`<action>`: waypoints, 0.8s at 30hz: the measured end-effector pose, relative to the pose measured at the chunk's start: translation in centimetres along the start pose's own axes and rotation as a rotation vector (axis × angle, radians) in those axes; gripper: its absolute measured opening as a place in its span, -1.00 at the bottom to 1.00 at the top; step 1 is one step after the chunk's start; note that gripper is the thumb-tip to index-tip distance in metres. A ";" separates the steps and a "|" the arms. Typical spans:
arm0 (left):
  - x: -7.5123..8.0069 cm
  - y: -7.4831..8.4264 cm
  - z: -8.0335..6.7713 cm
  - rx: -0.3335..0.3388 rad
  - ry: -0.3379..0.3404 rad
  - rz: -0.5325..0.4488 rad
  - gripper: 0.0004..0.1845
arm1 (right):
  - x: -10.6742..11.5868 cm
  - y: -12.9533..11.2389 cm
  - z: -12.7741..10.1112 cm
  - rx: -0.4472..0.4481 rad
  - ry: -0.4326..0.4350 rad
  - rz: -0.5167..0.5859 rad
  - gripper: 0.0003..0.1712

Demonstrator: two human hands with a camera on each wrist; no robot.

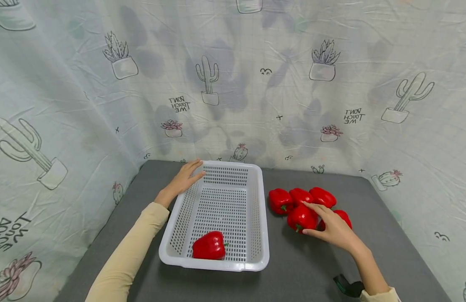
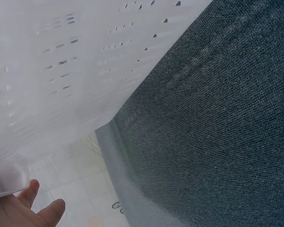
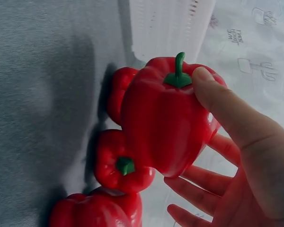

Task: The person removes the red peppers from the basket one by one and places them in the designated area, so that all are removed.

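Left hand (image 1: 184, 178) reaches forward from a cream sleeve, arm stretched along the left side of the white perforated plastic basket (image 1: 255, 218), palm resting on the basket's far left rim corner, fingers (image 2: 47, 213) straight and loosely apart, gripping nothing. Right hand (image 1: 332, 228) extends forward-left over the dark grey felt-covered bench (image 1: 312, 272), wrist low, thumb and fingers spread and curled around the nearest glossy red bell pepper with green stem (image 1: 301, 218); wrist view shows thumb tip beside the stem and fingers (image 3: 199, 182) curved under the far side, clamped on it. That pepper sits at the front of a cluster of other red peppers (image 1: 300, 196) just right of the basket. One more red pepper (image 1: 209, 246) lies inside the basket at its near end. Cactus-print cloth backdrop (image 1: 255, 84) behind.
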State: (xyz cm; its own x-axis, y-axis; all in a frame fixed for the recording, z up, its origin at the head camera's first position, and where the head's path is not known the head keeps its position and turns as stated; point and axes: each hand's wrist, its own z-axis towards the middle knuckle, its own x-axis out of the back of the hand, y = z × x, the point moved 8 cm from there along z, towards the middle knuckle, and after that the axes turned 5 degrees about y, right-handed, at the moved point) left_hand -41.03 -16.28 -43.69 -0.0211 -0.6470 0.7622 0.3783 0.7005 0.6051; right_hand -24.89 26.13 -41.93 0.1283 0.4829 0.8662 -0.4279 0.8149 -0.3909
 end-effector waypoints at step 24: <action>-0.1 -0.2 -0.1 0.011 -0.006 -0.011 -0.31 | -1.1 0.6 -1.4 0.076 0.024 -0.119 -0.13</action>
State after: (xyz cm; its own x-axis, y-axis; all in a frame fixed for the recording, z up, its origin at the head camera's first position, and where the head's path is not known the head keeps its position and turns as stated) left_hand -41.04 -16.36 -43.85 -0.0302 -0.6527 0.7570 0.3677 0.6970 0.6156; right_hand -24.00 26.58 -43.56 0.2030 0.3921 0.8972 -0.4751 0.8407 -0.2599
